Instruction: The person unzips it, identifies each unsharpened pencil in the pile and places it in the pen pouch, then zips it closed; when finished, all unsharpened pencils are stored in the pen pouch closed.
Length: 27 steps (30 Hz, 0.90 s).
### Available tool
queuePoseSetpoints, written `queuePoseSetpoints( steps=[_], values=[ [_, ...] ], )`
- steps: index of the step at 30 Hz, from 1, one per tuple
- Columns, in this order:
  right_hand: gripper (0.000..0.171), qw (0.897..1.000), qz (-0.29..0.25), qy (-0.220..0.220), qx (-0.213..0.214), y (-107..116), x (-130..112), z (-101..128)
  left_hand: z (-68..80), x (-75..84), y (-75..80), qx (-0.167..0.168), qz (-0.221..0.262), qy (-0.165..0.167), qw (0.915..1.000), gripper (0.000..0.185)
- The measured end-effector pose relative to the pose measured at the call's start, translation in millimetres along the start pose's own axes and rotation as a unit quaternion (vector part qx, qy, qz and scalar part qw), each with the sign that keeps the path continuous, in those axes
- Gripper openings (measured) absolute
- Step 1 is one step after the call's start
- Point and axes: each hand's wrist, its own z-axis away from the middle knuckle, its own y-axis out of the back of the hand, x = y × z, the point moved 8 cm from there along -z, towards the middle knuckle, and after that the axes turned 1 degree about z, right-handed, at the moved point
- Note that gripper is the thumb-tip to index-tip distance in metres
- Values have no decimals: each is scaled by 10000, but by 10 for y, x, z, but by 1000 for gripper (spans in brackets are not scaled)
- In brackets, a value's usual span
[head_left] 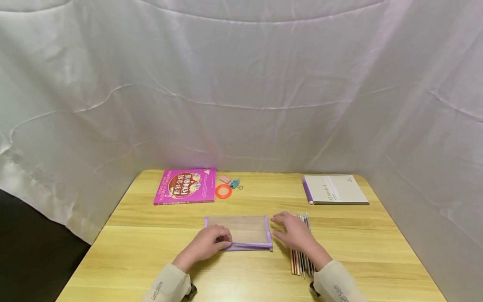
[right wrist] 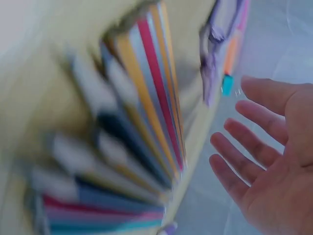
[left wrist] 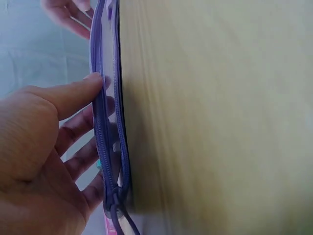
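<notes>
Head view shows a light wooden table (head_left: 151,251) walled on three sides by white draped cloth (head_left: 241,84), with a pink book (head_left: 185,186) and a grey notebook (head_left: 333,189) near the far edge. The left hand (head_left: 207,244) pinches the near left edge of a flat purple mesh zip pouch (head_left: 241,230) at the table's middle. The right hand (head_left: 294,233), fingers spread and relaxed, holds nothing, hovering just right of the pouch over a row of coloured pencils (head_left: 302,256).

I see a makeshift recording booth set up like a study desk: white cloth (head_left: 241,84) draped on three sides of a wooden surface (head_left: 377,251), with a storybook (head_left: 185,186), notebook (head_left: 333,189) and coloured pencils (head_left: 302,262).
</notes>
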Motion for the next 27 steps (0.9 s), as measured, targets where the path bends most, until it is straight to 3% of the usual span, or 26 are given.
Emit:
queuePoseSetpoints(
  steps=[5,11,18,27],
  values=[
    [34,9977,46,-392,551,326,304,133,9,5,-12,-83,217,16,9997,7],
    [36,9939,-85,-907,618,537,671,343,16,20,-20,-162,429,44,9989,8],
    [41,9880,-356,-1474,293,520,991,512,-4,71,-54,-337,825,-25,9960,5],
    [44,9817,-1025,-1600,134,389,1127,543,-36,121,-28,-12,891,-217,9958,3]
  ],
)
